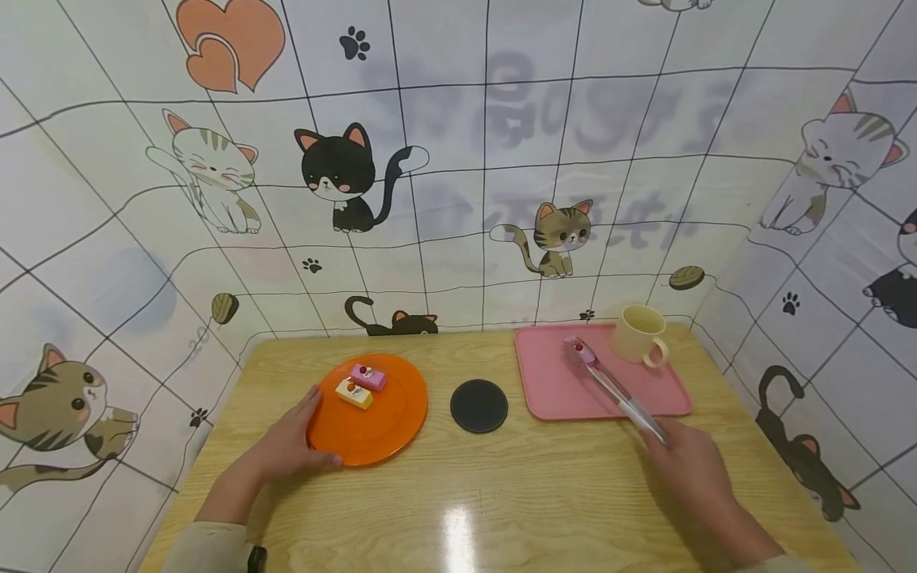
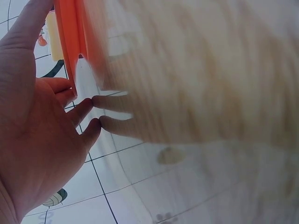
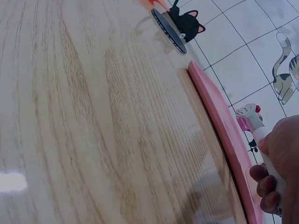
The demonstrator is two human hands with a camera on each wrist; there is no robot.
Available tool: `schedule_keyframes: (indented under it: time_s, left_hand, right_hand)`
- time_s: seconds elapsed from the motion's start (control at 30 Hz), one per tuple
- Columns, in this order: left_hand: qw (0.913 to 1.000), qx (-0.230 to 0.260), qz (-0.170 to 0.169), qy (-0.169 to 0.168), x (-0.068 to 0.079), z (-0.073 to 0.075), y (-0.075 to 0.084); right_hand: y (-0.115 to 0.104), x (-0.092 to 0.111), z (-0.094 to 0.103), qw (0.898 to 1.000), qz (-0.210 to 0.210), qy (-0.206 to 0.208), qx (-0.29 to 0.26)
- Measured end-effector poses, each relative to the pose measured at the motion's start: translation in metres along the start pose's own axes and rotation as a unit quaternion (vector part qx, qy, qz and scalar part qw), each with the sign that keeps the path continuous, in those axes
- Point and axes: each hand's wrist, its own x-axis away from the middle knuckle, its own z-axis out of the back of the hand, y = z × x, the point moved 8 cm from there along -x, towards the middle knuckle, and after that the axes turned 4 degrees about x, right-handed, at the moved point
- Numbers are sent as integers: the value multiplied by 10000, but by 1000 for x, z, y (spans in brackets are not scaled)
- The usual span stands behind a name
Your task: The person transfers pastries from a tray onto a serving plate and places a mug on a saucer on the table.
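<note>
My left hand (image 1: 285,442) rests at the left rim of an orange plate (image 1: 387,430), fingers and thumb spread along its edge. On this plate lie a pink toy cake slice (image 1: 368,377) and a yellow one (image 1: 354,393), each topped with a red fruit. In my right hand (image 1: 693,469) I grip a pair of tongs (image 1: 625,400). Their tips stand over the pink tray (image 1: 540,390) at another pink toy cake slice (image 1: 583,351). In the right wrist view, that slice (image 3: 244,123) shows at the tongs' end, above the tray's edge.
A cream cup (image 1: 636,338) stands at the tray's back right, its handle toward the front right. Between plate and tray lies a round black coaster (image 1: 478,406). Cat-print sheeting (image 1: 451,191) closes off the wooden table (image 1: 458,485) at the back and sides.
</note>
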Motion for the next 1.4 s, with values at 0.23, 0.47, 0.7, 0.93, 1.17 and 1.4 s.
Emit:
schedule_keyframes:
  time_s: [0.23, 0.47, 0.7, 0.93, 1.17, 1.4]
  left_hand:
    - [10000, 23, 31, 12, 0, 0, -1]
    - [10000, 9, 6, 12, 1, 1, 2]
    - [10000, 20, -5, 38, 1, 2, 0]
    - [10000, 13, 36, -20, -1, -1, -4]
    - [10000, 37, 83, -15, -1, -1, -5]
    - [9999, 57, 124, -13, -1, -1, -6]
  right_hand:
    - [-10, -4, -9, 9993, -76, -364, -96]
    - [-19, -8, -15, 9982, -82, -552, -202]
    - [-34, -11, -18, 9984, 169, -441, -326]
    - [-47, -13, -21, 9981, 463, -323, -250]
    - [-58, -16, -27, 9970, 633, -355, -259]
    - [-70, -19, -33, 9951, 864, -390, -269]
